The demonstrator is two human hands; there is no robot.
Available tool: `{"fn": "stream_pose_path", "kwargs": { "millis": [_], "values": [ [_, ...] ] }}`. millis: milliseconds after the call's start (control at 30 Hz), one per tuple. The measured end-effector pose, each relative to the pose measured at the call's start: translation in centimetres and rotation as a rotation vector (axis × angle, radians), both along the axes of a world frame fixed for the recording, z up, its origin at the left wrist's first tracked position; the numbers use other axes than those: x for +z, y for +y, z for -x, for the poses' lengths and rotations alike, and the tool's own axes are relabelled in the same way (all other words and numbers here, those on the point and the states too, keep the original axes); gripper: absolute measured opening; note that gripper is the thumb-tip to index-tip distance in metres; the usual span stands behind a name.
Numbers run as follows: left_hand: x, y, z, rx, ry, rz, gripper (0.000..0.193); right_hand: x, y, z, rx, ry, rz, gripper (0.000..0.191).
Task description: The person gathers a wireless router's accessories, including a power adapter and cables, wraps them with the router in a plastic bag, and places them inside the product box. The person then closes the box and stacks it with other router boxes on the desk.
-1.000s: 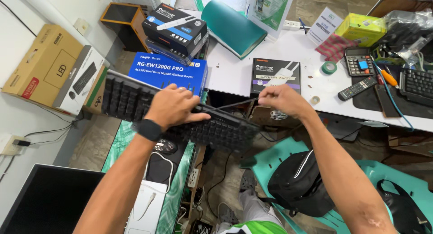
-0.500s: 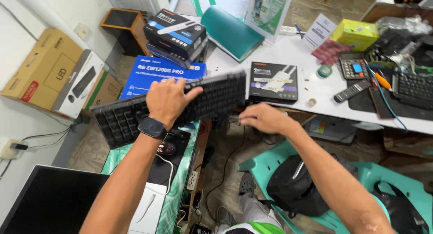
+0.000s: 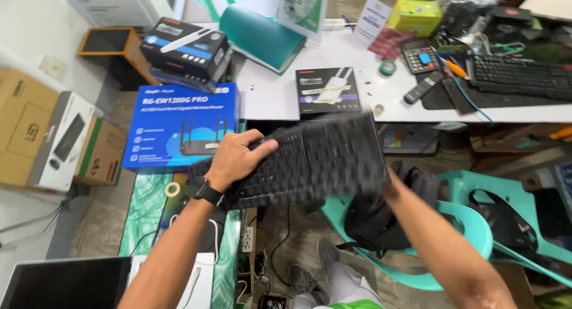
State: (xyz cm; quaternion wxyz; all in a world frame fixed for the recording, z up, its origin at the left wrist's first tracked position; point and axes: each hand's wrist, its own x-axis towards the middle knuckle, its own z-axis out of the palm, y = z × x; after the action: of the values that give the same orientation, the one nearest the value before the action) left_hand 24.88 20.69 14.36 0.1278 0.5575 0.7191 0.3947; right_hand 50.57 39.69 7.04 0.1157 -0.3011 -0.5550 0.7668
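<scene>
I hold a black keyboard (image 3: 322,160) in front of me, tilted and motion-blurred, above the gap between the white desk and a green patterned side table. My left hand (image 3: 235,160), with a black watch on the wrist, lies over its left end and grips it. My right hand (image 3: 391,179) is mostly hidden behind the keyboard's right edge and seems to hold it from beneath.
A blue router box (image 3: 179,127) lies left, cardboard boxes (image 3: 36,136) beyond it. The white desk (image 3: 268,97) carries a small black box (image 3: 326,91), remote, calculator and a second keyboard (image 3: 518,76). A teal plastic chair (image 3: 476,225) with a black bag (image 3: 375,219) stands below right.
The keyboard has swung from lying long across both hands to a raised, turned, foreshortened pose. My right hand slipped behind its right edge; my left stayed on the left end.
</scene>
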Motion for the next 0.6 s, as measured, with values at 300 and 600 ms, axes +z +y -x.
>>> {"fn": "stream_pose_path", "kwargs": {
  "millis": [300, 600],
  "values": [
    [-0.2, 3.0, -3.9, 0.066, 0.67, 0.102, 0.066, 0.7, -5.1, -6.9, 0.309, -0.17, -0.795, 0.023],
    [2.8, 3.5, -16.7, -0.575, 0.562, 0.127, 0.066, 5.5, -4.7, -21.6, -0.091, -0.22, -0.771, 0.017]
  ]
}}
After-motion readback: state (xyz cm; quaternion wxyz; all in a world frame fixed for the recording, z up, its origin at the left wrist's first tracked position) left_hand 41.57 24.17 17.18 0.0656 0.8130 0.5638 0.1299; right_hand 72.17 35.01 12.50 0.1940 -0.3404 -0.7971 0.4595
